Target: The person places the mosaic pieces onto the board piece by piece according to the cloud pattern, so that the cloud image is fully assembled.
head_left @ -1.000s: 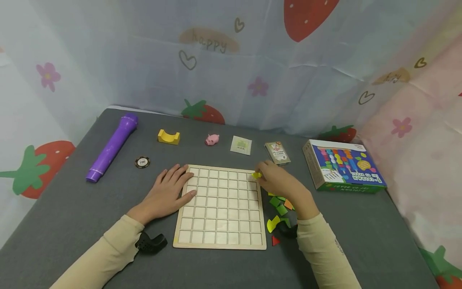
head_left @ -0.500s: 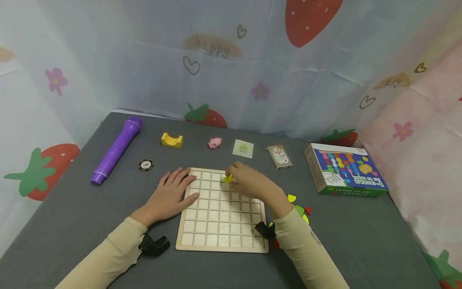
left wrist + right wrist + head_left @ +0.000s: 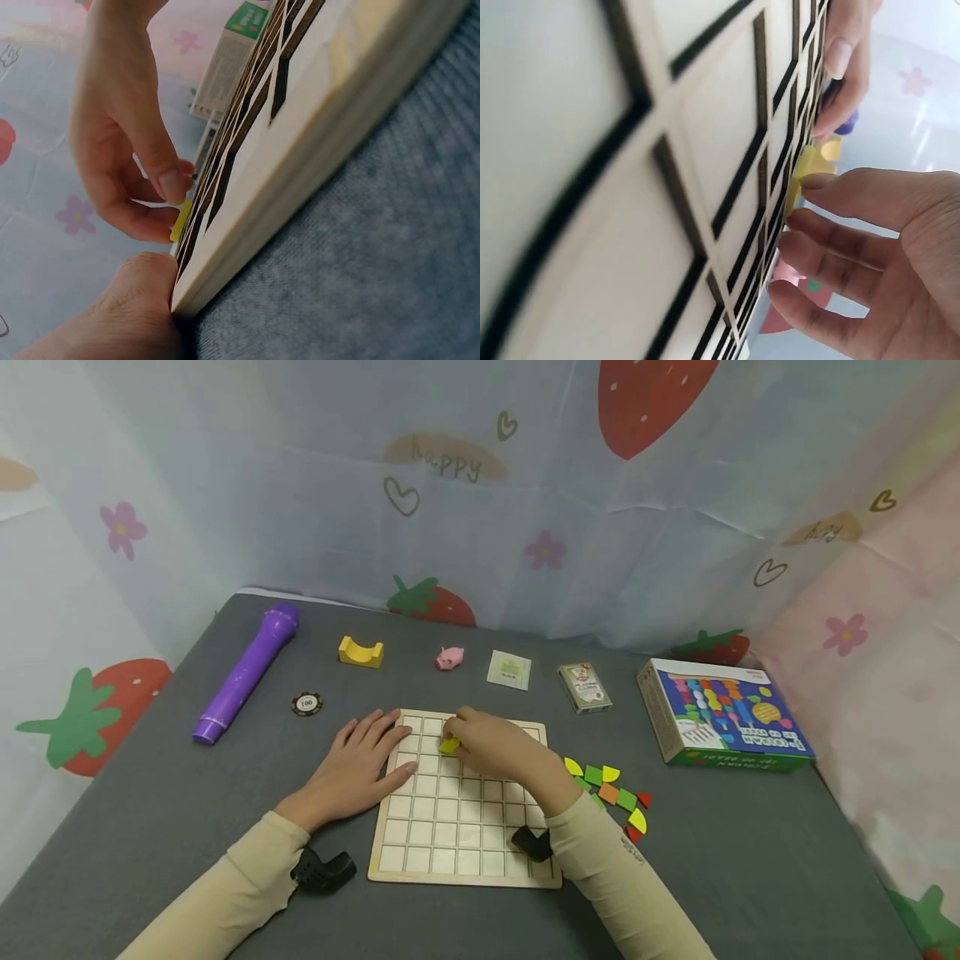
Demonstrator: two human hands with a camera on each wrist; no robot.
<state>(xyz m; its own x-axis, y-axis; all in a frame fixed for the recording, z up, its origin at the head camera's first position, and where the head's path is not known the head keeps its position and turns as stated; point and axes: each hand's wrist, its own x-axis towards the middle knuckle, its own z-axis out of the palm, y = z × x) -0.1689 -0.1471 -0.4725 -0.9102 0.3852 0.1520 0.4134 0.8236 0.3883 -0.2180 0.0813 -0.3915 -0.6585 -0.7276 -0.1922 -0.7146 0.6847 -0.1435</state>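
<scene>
A wooden board [image 3: 457,835] with a grid of square recesses lies flat on the table. My left hand [image 3: 348,774] rests on its left edge, fingers spread and thumb over the rim. Above the board's upper-left squares, my right hand [image 3: 495,747] pinches a small yellow tile [image 3: 449,746] between thumb and fingertips. In the right wrist view the yellow tile [image 3: 801,180] stands on or just over the grid; exact contact is unclear. The left wrist view shows the same tile [image 3: 180,221] under the right fingertips. Its full outline is hidden by the fingers.
Loose green, yellow, red and orange tiles [image 3: 608,794] lie right of the board. Behind it are a poker chip [image 3: 307,703], yellow block [image 3: 361,652], pink pig [image 3: 449,658], paper square [image 3: 509,670] and card box [image 3: 584,687]. A purple microphone [image 3: 247,674] and game box [image 3: 724,714] flank them.
My right hand has carried the yellow tile leftward from the board's upper-right corner to its upper-left squares, uncovering the loose tiles. The left hand has stayed on the board's edge.
</scene>
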